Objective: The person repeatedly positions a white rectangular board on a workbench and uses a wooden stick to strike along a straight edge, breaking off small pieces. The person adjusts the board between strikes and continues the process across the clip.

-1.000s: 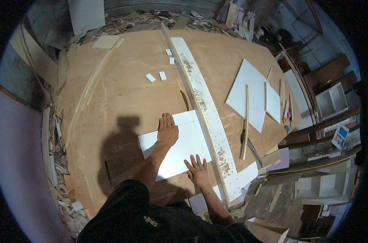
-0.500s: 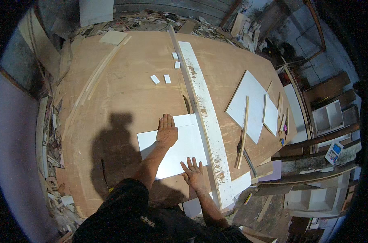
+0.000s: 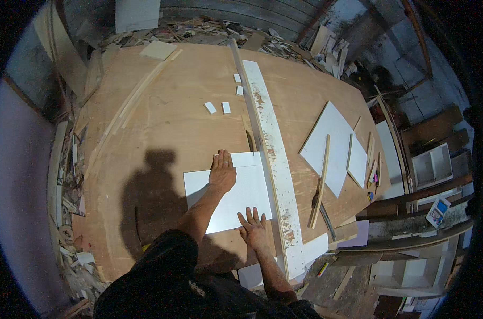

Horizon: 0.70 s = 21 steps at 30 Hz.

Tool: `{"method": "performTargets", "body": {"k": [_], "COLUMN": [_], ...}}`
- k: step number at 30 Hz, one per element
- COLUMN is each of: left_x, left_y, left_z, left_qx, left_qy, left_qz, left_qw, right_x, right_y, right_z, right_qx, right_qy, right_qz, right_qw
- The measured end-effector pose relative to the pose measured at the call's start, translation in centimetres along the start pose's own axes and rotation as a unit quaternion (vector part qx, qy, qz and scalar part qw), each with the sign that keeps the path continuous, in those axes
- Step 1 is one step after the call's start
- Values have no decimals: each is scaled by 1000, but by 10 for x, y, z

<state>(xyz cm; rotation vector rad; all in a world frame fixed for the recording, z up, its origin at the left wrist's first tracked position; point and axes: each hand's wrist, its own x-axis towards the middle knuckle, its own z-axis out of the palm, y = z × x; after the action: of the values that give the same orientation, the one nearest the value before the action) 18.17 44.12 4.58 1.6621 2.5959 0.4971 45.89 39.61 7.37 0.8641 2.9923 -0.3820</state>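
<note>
A white panel (image 3: 233,194) lies flat on the brown wooden tabletop (image 3: 161,111), its right edge along a long straight fence board (image 3: 243,87). A thin line crosses the panel near its far edge. My left hand (image 3: 222,173) rests on the panel's far half, palm down with fingers extended forward. Nearer to me, my right hand (image 3: 253,229) spreads its fingers over the panel's near right part, close to the fence. Just beyond the panel's far edge, a dark saw blade (image 3: 249,139) shows in a slot beside the fence.
Several small white blocks (image 3: 226,107) lie beyond the blade. To the right are a white board (image 3: 332,143), wood strips (image 3: 320,181) and a dark bar (image 3: 327,220). Long strips (image 3: 132,103) lie at left. Offcuts (image 3: 209,36) are heaped behind the table.
The view has shifted slightly, so the fence and blocks appear a little further right. Both hands stay on the panel in nearly the same places.
</note>
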Motion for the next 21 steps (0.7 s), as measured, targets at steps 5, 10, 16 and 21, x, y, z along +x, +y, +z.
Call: {"method": "performTargets", "body": {"k": [5, 10, 16, 21], "left_x": [5, 8, 11, 11], "left_y": [-2, 0, 1, 1], "left_z": [6, 5, -2, -4], "left_qx": [25, -5, -10, -10], "left_qy": [7, -27, -55, -31], "left_qz": [2, -23, -32, -30], "left_qw": [1000, 999, 998, 999], "right_x": [5, 7, 11, 13], "right_y": [0, 1, -1, -2], "right_z": [-1, -3, -4, -7], "right_qx": [-1, 21, -1, 16], "right_qy": [-20, -18, -32, -14], "right_qz": [16, 11, 21, 8], "right_qw": [1000, 1000, 999, 1000]}}
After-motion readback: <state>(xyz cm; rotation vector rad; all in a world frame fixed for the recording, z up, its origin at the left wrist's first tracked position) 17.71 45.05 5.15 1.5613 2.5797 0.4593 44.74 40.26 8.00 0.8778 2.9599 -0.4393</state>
